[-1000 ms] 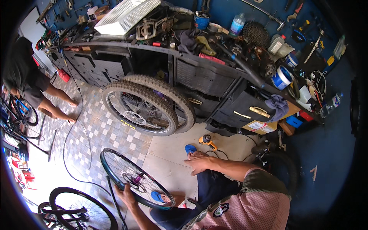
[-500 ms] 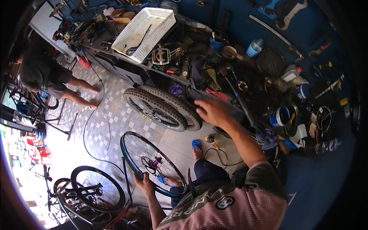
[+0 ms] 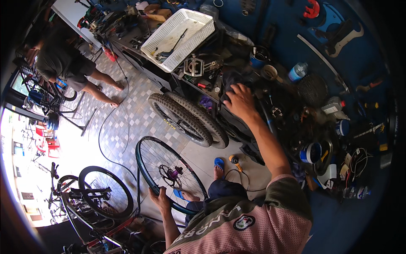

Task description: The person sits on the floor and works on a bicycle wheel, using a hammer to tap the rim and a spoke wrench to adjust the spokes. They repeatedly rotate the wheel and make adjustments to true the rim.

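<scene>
Blue wall (image 3: 281, 25), hung with tools (image 3: 351, 40), backs a crowded table (image 3: 190, 83) around and beyond the right grip (image 3: 241, 100). And look at the left grip (image 3: 162, 199): it's closed around the rim of a bicycle wheel (image 3: 172, 172), which tilts up and away from that hand, well apart from the right one. How far along are we? That wheel is loose from any bicycle, with a purple hub (image 3: 176, 171) fitted; whether a tyre sits fully on it, I can't tell. So the hold is made, while nothing is visibly lifted off the table yet. Up there, the right grip has its fingers slightly spread and bent at a dark cloth (image 3: 231, 77); whether they have closed on it, I cannot tell. Knobbly-tyred wheels (image 3: 195, 122) stand between the two grips, a white basket (image 3: 190, 48) sits beyond and left of the right grip, and a yellow corded tool (image 3: 234, 161) rests on the floor (image 3: 201, 154), nearer the body than that hand.
</scene>
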The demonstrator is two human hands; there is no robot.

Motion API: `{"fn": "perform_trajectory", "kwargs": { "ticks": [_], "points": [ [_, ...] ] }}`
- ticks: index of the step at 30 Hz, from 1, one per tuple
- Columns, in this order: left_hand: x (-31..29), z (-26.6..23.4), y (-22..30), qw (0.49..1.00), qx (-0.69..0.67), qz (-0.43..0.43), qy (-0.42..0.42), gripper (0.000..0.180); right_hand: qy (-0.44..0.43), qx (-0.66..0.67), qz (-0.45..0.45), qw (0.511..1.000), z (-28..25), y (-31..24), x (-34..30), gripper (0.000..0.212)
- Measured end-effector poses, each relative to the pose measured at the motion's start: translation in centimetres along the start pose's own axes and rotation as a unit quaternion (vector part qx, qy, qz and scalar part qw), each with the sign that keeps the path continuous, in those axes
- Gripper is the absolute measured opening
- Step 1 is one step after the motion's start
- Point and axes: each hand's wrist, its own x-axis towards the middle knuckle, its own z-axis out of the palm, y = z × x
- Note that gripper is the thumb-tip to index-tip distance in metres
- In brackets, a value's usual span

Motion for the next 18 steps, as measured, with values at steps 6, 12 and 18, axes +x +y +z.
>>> {"fn": "perform_trajectory", "kwargs": {
  "ticks": [6, 12, 18],
  "points": [
    [0.6, -0.2, 0.9, 0.999, 0.003, 0.009, 0.039, 0.022, 0.017, 0.042, 0.016, 0.999, -1.8, 1.4, 0.5, 0.031],
    [1.8, -1.0, 1.4, 0.993, 0.016, 0.068, 0.099, 0.018, 0.112, 0.101, -0.01, 0.989, -4.7, -0.2, 3.3, 0.028],
    [7.2, -1.9, 3.2, 0.977, 0.02, 0.127, 0.17, 0.018, 0.097, 0.557, 0.147, 0.812, -4.2, -4.8, 9.7, 0.035]
  ]
}}
